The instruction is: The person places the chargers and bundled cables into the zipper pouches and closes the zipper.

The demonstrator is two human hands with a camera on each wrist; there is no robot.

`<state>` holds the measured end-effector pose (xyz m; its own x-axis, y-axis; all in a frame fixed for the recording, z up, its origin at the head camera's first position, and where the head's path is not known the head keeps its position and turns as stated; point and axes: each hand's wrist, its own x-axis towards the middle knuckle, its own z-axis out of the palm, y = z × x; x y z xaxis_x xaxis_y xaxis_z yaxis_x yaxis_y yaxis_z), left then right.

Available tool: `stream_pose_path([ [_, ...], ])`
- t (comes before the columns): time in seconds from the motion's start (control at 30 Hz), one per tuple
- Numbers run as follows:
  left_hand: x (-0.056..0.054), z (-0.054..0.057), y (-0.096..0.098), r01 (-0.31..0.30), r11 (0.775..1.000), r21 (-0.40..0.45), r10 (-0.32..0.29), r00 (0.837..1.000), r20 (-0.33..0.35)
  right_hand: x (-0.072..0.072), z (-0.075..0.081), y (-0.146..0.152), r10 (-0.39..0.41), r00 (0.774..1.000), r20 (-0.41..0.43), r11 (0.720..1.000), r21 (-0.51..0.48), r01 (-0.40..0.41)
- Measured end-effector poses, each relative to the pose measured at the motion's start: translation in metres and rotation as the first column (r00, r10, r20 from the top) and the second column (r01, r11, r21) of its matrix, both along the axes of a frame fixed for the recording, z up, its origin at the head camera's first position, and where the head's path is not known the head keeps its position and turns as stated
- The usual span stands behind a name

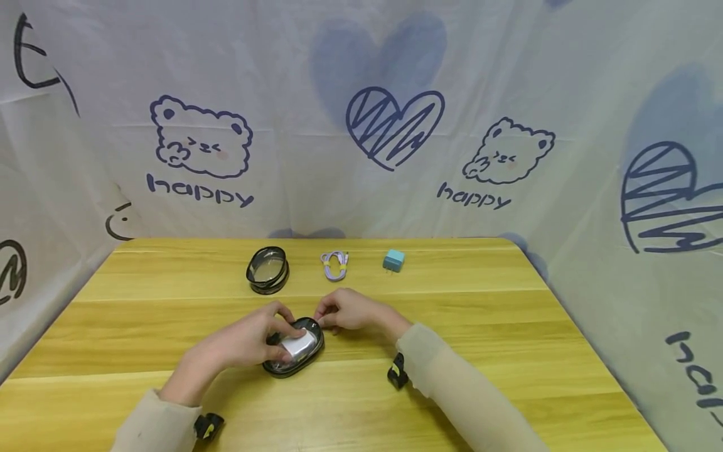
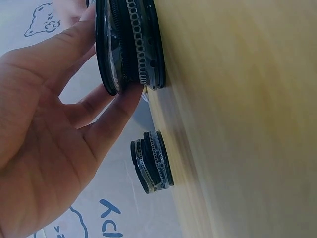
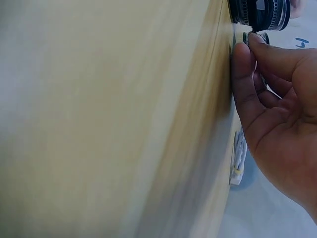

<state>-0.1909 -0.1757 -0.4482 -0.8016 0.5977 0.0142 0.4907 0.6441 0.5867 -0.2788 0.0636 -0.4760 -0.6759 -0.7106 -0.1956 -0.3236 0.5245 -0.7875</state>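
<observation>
An oval zip case [image 1: 314, 353] with black trim and clear panels lies on the wooden table, a white item [image 1: 299, 344] showing through its top. My left hand [image 1: 248, 339] grips this case from the left, fingers and thumb spread over its top and edge. In the left wrist view the zipper teeth run along the side of the case [image 2: 133, 44]. At its right end my right hand [image 1: 353, 309] pinches the zipper pull between thumb and forefinger. The pull is mostly hidden by the fingertips [image 3: 242, 52] in the right wrist view.
Behind the hands stands a second clear case [image 1: 268, 270] with black trim. To its right lie a coiled lilac cable [image 1: 336, 266] with yellow ties and a light blue plug charger [image 1: 393, 260]. A printed white cloth [image 1: 305, 188] hangs behind the table [image 1: 480, 351].
</observation>
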Motion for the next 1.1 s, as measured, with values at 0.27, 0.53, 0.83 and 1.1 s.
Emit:
stream_pose_path([
  [0.27,-0.001,-0.001,0.0,-0.008,1.0,-0.013,0.008,1.0,0.005,0.001,0.0,0.005,0.002,1.0,-0.001,1.0,0.009,-0.002],
  [0.53,0.0,-0.001,0.001,-0.009,1.0,-0.025,0.01,1.0,0.007,0.009,0.002,0.01,0.003,0.999,-0.032,0.999,0.034,-0.002],
  [0.83,0.001,0.0,0.002,-0.015,1.0,-0.021,0.015,1.0,0.022,0.02,0.005,0.015,-0.011,0.998,-0.055,0.999,0.043,0.013],
  [1.1,0.001,-0.001,0.003,-0.009,1.0,-0.006,0.009,1.0,0.019,0.037,0.012,0.016,-0.03,0.993,-0.117,0.995,0.087,0.041],
])
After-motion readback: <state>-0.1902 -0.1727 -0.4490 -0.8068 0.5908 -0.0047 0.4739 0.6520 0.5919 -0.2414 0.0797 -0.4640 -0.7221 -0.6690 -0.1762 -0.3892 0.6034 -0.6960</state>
